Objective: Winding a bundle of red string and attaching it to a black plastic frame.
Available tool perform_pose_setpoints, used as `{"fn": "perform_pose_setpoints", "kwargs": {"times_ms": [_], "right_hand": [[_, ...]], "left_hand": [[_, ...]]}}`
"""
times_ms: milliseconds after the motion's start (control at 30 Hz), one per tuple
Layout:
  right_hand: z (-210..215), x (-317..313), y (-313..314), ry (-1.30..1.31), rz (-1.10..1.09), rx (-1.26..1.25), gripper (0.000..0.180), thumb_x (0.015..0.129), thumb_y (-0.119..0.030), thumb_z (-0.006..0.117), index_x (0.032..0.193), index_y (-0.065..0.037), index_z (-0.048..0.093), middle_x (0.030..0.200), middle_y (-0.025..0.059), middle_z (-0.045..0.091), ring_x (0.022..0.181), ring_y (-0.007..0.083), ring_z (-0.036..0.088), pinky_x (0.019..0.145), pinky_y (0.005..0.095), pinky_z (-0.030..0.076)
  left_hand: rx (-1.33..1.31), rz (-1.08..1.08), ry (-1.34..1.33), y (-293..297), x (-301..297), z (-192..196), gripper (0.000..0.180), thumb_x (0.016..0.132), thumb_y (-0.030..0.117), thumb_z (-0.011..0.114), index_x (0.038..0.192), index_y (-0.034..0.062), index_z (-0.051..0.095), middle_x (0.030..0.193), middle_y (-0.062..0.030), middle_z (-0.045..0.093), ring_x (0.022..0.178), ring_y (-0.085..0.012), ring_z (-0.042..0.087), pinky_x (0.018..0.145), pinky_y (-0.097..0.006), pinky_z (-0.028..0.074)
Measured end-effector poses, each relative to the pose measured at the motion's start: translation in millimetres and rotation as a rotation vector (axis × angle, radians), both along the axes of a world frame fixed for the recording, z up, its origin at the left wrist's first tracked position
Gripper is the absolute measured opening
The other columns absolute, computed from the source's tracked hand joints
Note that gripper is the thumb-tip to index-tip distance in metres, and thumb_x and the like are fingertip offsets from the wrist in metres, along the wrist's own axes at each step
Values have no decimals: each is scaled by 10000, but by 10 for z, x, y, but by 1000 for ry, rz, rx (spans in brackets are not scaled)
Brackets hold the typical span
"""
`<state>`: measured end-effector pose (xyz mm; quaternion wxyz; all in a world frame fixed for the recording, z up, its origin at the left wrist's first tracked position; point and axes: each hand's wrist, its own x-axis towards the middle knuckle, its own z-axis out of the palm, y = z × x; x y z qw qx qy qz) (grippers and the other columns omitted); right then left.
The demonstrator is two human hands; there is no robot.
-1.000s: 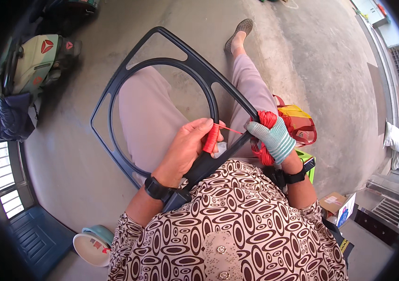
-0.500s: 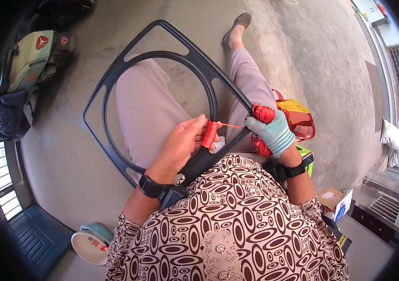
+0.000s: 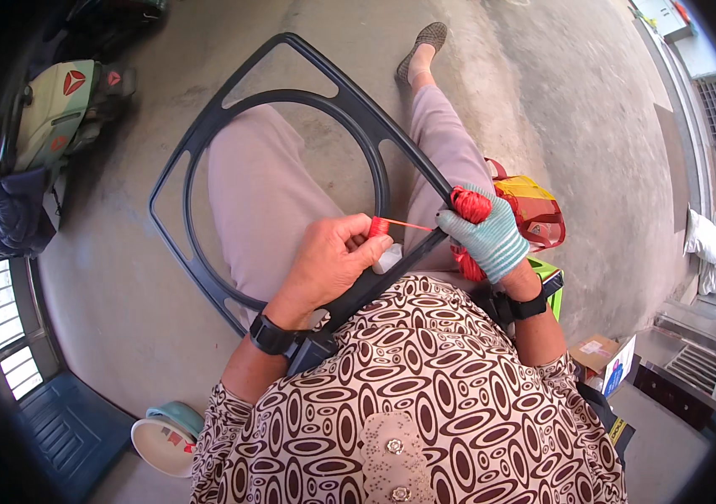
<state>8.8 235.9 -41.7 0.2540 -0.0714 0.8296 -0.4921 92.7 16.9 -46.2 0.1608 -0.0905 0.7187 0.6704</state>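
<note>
A black frame (image 3: 362,113), a square with rounded corners and a ring inside it, lies tilted across my lap. Red cord (image 3: 379,226) is wound in tight turns around the near right part of the ring. My bare left hand (image 3: 320,260) is closed over these turns, thumb and fingers pinching them and hiding most. From there a taut red strand (image 3: 409,224) runs right to my right hand (image 3: 488,237), which wears a striped glove. Its fingers grip a bundle of red cord (image 3: 471,204) beside the frame's outer bar. Something white (image 3: 387,259) shows below the left thumb.
A red and yellow bag (image 3: 534,210) stands on the floor beyond my right hand, near a bright green item (image 3: 552,280). An open cardboard box (image 3: 597,357) is lower right. Basins (image 3: 156,445) and a dark blue stool (image 3: 72,428) stand lower left; a scooter (image 3: 60,109) is upper left.
My left hand's fingers have closed down over the red turns, covering most of them; before, more turns showed. The right hand and the frame have hardly moved.
</note>
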Motion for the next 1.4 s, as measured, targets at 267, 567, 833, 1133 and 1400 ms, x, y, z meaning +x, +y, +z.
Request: {"fn": "perform_pose_setpoints", "kwargs": {"times_ms": [267, 567, 833, 1133, 1400], "right_hand": [[-32, -12, 7, 22, -4, 26, 233, 778, -251, 692, 848, -38, 629, 648, 52, 592, 580, 123, 535, 600, 297, 473], [-13, 32, 4, 29, -14, -25, 227, 777, -236, 691, 876, -39, 638, 654, 61, 603, 578, 125, 531, 606, 294, 476], [104, 1, -104, 119, 6, 109, 244, 771, -241, 709, 889, -38, 642, 697, 109, 636, 599, 178, 583, 624, 309, 484], [109, -22, -136, 169, 18, 172, 307, 765, -287, 725, 877, -18, 628, 684, 153, 621, 582, 214, 576, 608, 345, 471], [46, 4, -21, 68, 40, 28, 289, 770, -278, 725, 835, -19, 615, 641, 113, 592, 552, 170, 514, 591, 331, 466]], "left_hand": [[238, 93, -167, -3, -7, 19, 173, 895, 149, 606, 916, -16, 652, 686, 31, 583, 621, -23, 511, 574, -173, 415], [67, -29, -46, -56, 48, -52, 156, 891, 132, 606, 898, -18, 650, 705, 35, 594, 607, -27, 502, 575, -168, 403], [-471, 34, 179, 69, 15, -34, 141, 790, 114, 666, 757, -11, 607, 565, -10, 567, 496, -40, 466, 461, -233, 368], [-125, 64, -17, 31, 10, -50, 149, 849, 136, 626, 830, -11, 628, 642, -33, 600, 563, -94, 530, 551, -240, 435], [682, 71, -356, -56, 14, 54, 285, 970, 221, 487, 979, -44, 591, 781, -57, 607, 719, -100, 559, 708, -217, 462]]}}
